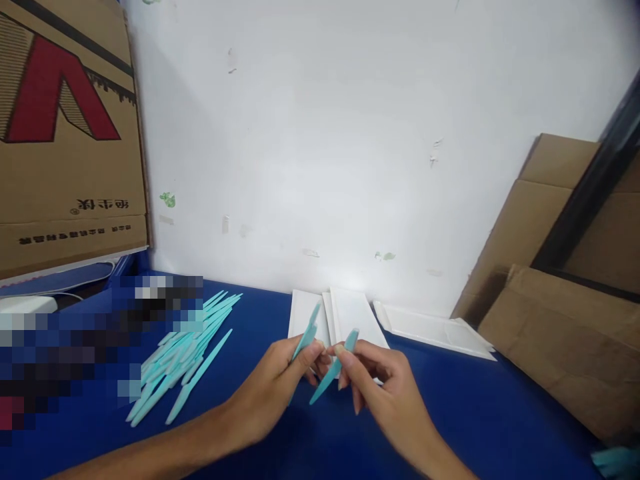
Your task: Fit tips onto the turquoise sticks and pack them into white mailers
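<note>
In front of me, near the middle of the table, my left hand [295, 370] is closed around one or more slim teal eyebrow razors [311, 330], held upright at a slant. Close beside it, my right hand [373, 373] pinches another teal eyebrow razor [327, 381] between thumb and fingers, tilted with its lower end toward the left. The fingertips of both hands nearly meet. To the left lies a loose pile of similar teal eyebrow razors [195, 347]. Behind the hands, flat white packets [353, 313] lean against the wall, partly covered by my fingers.
One more white packet [435, 327] lies to the right on the blue table [240, 447]. Brown cardboard [560, 340] stands at the right edge, with a teal item [617, 461] below it. A large printed carton [75, 180] is at left, above a blurred-out area. A white wall [320, 147] closes the back.
</note>
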Demonstrator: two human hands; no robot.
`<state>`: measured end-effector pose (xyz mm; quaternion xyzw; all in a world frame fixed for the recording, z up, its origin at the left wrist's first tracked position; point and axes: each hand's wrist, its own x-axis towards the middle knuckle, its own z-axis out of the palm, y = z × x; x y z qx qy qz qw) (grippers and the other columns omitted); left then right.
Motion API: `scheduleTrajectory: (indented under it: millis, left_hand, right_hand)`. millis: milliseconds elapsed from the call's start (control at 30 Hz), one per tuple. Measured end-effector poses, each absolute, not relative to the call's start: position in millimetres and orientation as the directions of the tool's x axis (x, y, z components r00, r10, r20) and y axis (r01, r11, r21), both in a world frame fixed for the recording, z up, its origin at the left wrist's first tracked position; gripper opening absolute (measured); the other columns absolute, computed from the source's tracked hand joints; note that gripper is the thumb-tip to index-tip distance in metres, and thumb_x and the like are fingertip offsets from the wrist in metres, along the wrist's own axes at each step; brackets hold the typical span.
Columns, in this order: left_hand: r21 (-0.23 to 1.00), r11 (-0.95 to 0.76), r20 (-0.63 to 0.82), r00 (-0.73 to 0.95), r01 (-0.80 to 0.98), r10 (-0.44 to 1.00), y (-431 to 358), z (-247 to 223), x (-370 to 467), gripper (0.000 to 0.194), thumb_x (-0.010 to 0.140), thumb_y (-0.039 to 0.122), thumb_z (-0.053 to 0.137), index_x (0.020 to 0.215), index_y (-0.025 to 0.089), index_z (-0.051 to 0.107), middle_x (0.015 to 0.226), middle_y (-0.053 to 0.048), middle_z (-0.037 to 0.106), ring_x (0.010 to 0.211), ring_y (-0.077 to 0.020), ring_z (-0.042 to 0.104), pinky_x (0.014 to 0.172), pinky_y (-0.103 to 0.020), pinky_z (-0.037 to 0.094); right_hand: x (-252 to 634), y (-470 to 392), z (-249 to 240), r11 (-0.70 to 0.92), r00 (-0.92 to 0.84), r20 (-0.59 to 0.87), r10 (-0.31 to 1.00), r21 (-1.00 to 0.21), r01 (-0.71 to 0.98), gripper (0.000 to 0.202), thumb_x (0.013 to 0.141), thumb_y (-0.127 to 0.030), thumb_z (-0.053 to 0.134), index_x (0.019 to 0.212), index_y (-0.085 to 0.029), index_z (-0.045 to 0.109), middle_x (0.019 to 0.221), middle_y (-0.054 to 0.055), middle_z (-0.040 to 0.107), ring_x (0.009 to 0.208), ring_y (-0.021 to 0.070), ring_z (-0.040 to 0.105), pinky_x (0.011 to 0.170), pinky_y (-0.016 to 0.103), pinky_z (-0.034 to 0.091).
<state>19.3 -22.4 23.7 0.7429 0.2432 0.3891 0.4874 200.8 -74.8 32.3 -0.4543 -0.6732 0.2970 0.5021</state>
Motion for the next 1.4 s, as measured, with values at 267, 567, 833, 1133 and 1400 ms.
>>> scheduleTrajectory:
  millis: [267, 567, 833, 1133, 1400]
  left_hand:
    - [0.920, -0.384, 0.337, 0.652, -0.075, 0.679, -38.6, 12.8, 28.0, 0.042, 0.106, 0.044, 0.031, 0.093, 0.017, 0.061, 0.088, -0.003, 0.064, 0.086, -0.0171, 0.061, 0.083, -0.029, 0.047]
    - [0.995, -0.097, 0.075, 0.724, -0.011, 0.686, -46.7, -2.0, 28.1, 0.045, 0.097, 0.063, 0.037, 0.082, 0.021, 0.041, 0.066, 0.008, 0.032, 0.052, -0.0082, 0.029, 0.049, -0.022, 0.028]
    - [0.980, 0.190, -0.168, 0.749, 0.057, 0.641, -51.3, 11.0, 21.1, 0.021, 0.085, 0.032, 0.052, 0.076, 0.022, 0.035, 0.062, 0.008, 0.030, 0.052, -0.0076, 0.021, 0.047, -0.023, 0.017]
    - [0.814, -0.493, 0.113, 0.748, 0.308, 0.654, -25.7, 46.9, 6.0, 0.026, 0.080, 0.020, 0.041, 0.088, 0.018, 0.065, 0.087, -0.006, 0.067, 0.082, -0.0216, 0.061, 0.076, -0.032, 0.047]
    - [-0.063, -0.205, 0.019, 0.207, 0.977, 0.978, 48.4, 77.3, -55.4, 0.019, 0.078, 0.013, 0.057, 0.091, 0.012, 0.071, 0.098, -0.022, 0.072, 0.095, -0.0373, 0.068, 0.078, -0.043, 0.050]
  right_hand:
    - [199.3, -73.1, 31.2, 0.395, -0.112, 0.380, 0.918, -0.854, 0.338, 0.037, 0.098, -0.046, 0.054, 0.078, -0.018, 0.067, 0.061, -0.002, 0.062, 0.047, 0.0091, 0.052, 0.047, 0.020, 0.041]
    - [200.0, -68.9, 19.2, 0.361, -0.159, 0.324, 0.932, -0.861, 0.359, 0.037, 0.096, -0.051, 0.055, 0.093, -0.017, 0.070, 0.073, 0.000, 0.063, 0.061, 0.0123, 0.055, 0.055, 0.022, 0.043]
    - [184.5, -74.5, 11.7, 0.277, -0.156, 0.247, 0.956, -0.936, 0.219, 0.036, 0.093, -0.053, 0.059, 0.094, -0.019, 0.068, 0.081, 0.001, 0.064, 0.070, 0.0150, 0.058, 0.064, 0.025, 0.048]
    - [194.4, -75.3, 9.9, 0.283, 0.024, 0.285, 0.958, -0.956, 0.078, 0.041, 0.095, -0.060, 0.051, 0.090, -0.020, 0.052, 0.049, -0.011, 0.033, 0.039, 0.0073, 0.032, 0.038, 0.019, 0.031]
    - [192.2, -77.4, 9.1, 0.244, -0.004, 0.246, 0.969, -0.963, 0.112, 0.042, 0.094, -0.062, 0.052, 0.091, -0.020, 0.053, 0.052, -0.008, 0.038, 0.043, 0.0092, 0.037, 0.042, 0.022, 0.036]
